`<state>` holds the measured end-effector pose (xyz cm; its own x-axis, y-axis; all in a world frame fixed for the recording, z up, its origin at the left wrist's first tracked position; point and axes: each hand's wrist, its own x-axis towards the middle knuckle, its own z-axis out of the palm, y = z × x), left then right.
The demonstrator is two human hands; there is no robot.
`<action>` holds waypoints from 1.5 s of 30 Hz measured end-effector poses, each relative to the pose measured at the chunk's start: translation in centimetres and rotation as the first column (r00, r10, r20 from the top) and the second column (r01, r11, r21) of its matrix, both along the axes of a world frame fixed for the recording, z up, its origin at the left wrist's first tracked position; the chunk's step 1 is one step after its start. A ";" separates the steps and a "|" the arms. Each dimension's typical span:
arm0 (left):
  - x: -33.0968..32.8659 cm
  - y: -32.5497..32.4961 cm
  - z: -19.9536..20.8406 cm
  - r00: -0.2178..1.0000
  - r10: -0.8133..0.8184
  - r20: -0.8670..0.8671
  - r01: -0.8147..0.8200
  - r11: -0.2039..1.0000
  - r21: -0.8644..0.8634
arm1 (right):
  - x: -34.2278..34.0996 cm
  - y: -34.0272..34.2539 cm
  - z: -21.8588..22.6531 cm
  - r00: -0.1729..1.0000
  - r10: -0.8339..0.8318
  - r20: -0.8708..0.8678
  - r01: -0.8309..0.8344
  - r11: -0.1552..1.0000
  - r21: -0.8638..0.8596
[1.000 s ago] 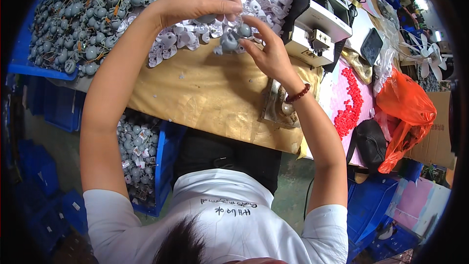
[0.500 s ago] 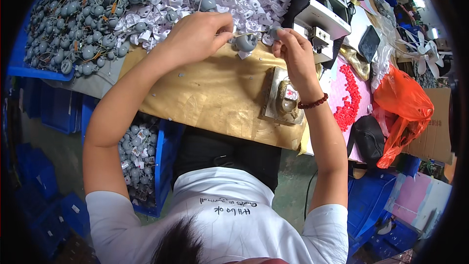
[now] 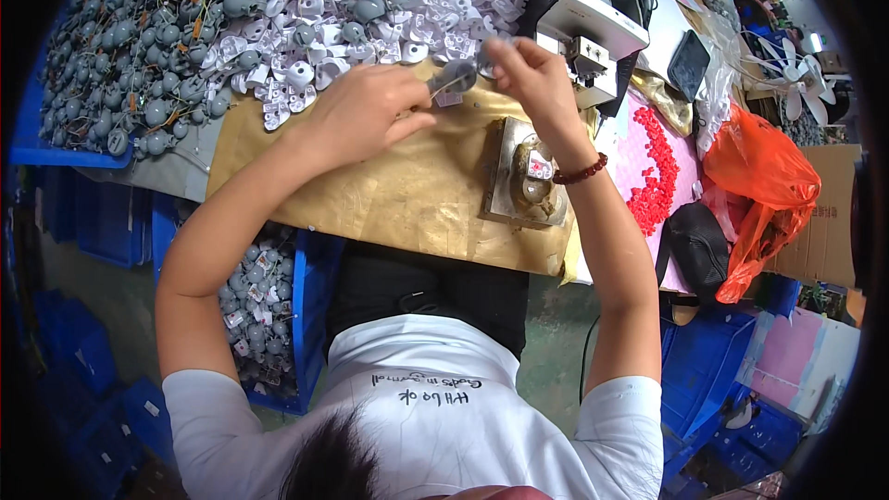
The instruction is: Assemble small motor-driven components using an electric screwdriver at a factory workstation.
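My left hand (image 3: 370, 111) is closed, thumb towards the index finger, over the gold-covered bench top (image 3: 370, 190). At its fingertips is a grey ball-shaped part (image 3: 457, 77) with a thin cord and a pale piece below it, smeared by motion. My right hand (image 3: 535, 83) pinches a small grey piece (image 3: 486, 57) just right of the ball; whether the two parts touch I cannot tell. Below my right wrist sits a metal fixture (image 3: 528, 176) holding a white piece with a red mark. White plastic parts (image 3: 306, 74) are heaped beyond my left hand.
Many grey ball parts with cords (image 3: 120, 83) are piled at the far left. A white bench machine (image 3: 602, 9) stands beyond my right hand. Red small parts (image 3: 657, 181), a black pouch (image 3: 696, 250) and an orange plastic bag (image 3: 759, 176) are to the right. A blue bin (image 3: 301, 315) stands below the bench.
My left hand has come lower, nearer to me, and uncovered white parts beside it. The grey ball has turned and blurred. My right hand stays beside it with the small piece; the view shifted slightly.
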<state>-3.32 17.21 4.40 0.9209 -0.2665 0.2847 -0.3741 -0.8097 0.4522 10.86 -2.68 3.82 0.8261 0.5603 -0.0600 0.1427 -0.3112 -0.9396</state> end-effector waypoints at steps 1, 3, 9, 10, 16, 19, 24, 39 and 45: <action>-0.2 -0.1 -0.5 0.997 0.006 -0.072 -0.005 1.000 0.015 | -0.2 -0.5 -0.3 0.998 0.064 0.000 -0.064 0.997 -0.039; -0.4 -0.3 -0.9 0.950 0.057 -0.308 -0.061 0.998 -0.004 | -0.9 -1.6 -0.2 0.970 0.234 -0.067 -0.243 0.955 -0.169; 2.6 -1.1 -4.1 0.987 0.087 -0.135 -0.100 0.991 -0.089 | -2.4 -2.7 -0.9 0.905 0.425 -0.032 -0.419 0.875 -0.243; 3.1 -1.4 -4.4 0.997 0.030 -0.071 -0.033 0.998 -0.048 | -2.6 -2.9 -1.2 0.906 0.422 0.012 -0.408 0.883 -0.231; 4.7 -0.9 -2.6 0.938 0.089 -0.334 -0.068 0.995 0.075 | -4.5 -3.2 -1.7 0.905 0.387 0.175 -0.337 0.906 -0.256; 4.3 0.0 -1.1 0.937 0.081 -0.340 -0.094 0.995 -0.023 | -5.0 -3.3 -2.0 0.877 0.383 0.291 -0.297 0.907 -0.297; 1.7 -1.0 1.0 0.984 0.069 -0.163 -0.098 0.980 -0.175 | -5.2 -3.2 -3.1 0.945 0.281 0.169 -0.265 0.958 -0.111; -4.8 -4.8 -6.0 0.997 -0.006 0.077 -0.008 0.983 0.181 | 0.8 -3.3 1.5 0.559 0.610 -0.562 0.360 0.432 0.827; -2.6 0.1 -3.7 0.926 0.348 0.146 -0.377 0.870 0.317 | 1.8 -5.4 6.6 0.749 0.604 -0.272 0.062 0.344 0.937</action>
<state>-5.95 17.29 0.68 0.9484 -0.0106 0.3169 -0.0487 -0.9924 0.1127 12.71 -8.07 10.45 0.6143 0.7349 0.2873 -0.5321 0.6546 -0.5370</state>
